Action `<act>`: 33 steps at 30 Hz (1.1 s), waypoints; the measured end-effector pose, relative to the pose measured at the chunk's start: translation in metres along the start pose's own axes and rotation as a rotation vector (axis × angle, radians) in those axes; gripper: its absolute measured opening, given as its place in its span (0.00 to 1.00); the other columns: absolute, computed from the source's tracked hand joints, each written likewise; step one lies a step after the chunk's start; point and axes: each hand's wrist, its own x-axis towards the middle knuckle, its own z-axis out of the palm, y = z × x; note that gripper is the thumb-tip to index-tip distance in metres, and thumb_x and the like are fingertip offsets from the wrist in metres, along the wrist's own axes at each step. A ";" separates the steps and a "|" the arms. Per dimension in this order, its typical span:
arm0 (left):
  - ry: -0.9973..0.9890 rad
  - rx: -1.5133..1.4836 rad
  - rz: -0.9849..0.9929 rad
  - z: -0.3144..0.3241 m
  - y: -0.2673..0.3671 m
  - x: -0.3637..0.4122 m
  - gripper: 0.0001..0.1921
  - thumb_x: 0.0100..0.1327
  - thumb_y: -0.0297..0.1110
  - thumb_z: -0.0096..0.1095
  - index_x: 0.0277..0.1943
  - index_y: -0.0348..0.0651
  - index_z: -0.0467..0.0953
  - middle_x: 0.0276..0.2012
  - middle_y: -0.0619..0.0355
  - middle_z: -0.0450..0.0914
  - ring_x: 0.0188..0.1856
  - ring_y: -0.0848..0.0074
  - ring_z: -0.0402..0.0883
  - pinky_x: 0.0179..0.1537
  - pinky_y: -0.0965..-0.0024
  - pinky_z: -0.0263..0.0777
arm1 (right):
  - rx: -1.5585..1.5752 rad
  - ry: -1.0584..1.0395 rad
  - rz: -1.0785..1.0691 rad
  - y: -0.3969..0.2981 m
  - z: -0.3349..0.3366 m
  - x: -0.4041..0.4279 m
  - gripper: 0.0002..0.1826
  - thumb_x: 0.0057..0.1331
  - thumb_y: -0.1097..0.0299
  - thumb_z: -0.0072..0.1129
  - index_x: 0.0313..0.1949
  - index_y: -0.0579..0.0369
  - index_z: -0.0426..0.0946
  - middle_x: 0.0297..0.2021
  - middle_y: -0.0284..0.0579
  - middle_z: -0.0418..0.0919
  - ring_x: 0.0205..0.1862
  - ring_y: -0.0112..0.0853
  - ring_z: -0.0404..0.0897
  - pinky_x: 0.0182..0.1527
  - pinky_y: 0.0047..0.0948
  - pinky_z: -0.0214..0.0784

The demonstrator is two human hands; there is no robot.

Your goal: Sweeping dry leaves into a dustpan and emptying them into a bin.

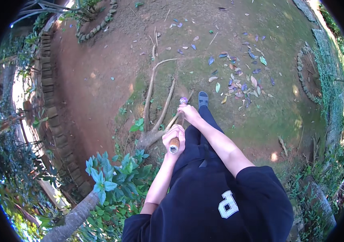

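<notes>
My left hand (174, 137) grips the upper end of a bamboo-like pole (175, 143), whose hollow cut end points up toward me. Farther down, my right hand (189, 113) is closed around the same pole. Just past the right hand shows a purple and white binding (183, 100). Below that the tool's lower end blurs against the soil, so I cannot tell for certain whether it is a broom. Scattered dry leaves (235, 83) lie on the mossy ground ahead to the right. One grey sandal (203, 99) is on my foot beside the pole.
Exposed tree roots (150, 90) spread over the ground left of the pole. A leafy shrub (108, 175) and a trunk (75, 216) stand at lower left. A brick-like edging (48, 90) runs along the left. Stone rings (300, 68) border planting spots.
</notes>
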 end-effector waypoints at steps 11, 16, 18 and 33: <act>-0.183 -0.064 0.170 0.026 0.043 0.101 0.15 0.61 0.15 0.52 0.19 0.37 0.64 0.16 0.56 0.71 0.19 0.71 0.73 0.30 0.65 0.73 | 0.040 0.102 0.032 -0.009 -0.098 0.058 0.12 0.55 0.73 0.63 0.41 0.56 0.81 0.42 0.50 0.83 0.49 0.50 0.82 0.50 0.46 0.77; -0.207 0.115 0.240 0.006 0.036 0.128 0.14 0.58 0.14 0.53 0.19 0.36 0.64 0.17 0.56 0.72 0.21 0.68 0.76 0.29 0.68 0.74 | 0.154 0.039 -0.155 -0.041 -0.062 0.103 0.20 0.59 0.70 0.63 0.52 0.54 0.80 0.55 0.62 0.78 0.57 0.53 0.78 0.60 0.44 0.72; -0.138 0.199 0.266 -0.009 0.034 0.137 0.14 0.57 0.14 0.53 0.18 0.37 0.64 0.16 0.56 0.71 0.19 0.68 0.76 0.28 0.68 0.74 | 0.214 0.011 -0.191 -0.062 -0.048 0.118 0.20 0.60 0.67 0.66 0.51 0.56 0.80 0.51 0.60 0.80 0.53 0.52 0.80 0.55 0.43 0.75; -0.056 0.312 0.196 -0.156 -0.079 0.260 0.14 0.49 0.15 0.65 0.19 0.39 0.66 0.17 0.57 0.71 0.18 0.66 0.73 0.25 0.68 0.66 | 0.208 -0.216 -0.383 -0.078 0.075 0.373 0.13 0.59 0.76 0.57 0.45 0.60 0.79 0.41 0.53 0.82 0.45 0.48 0.82 0.49 0.39 0.74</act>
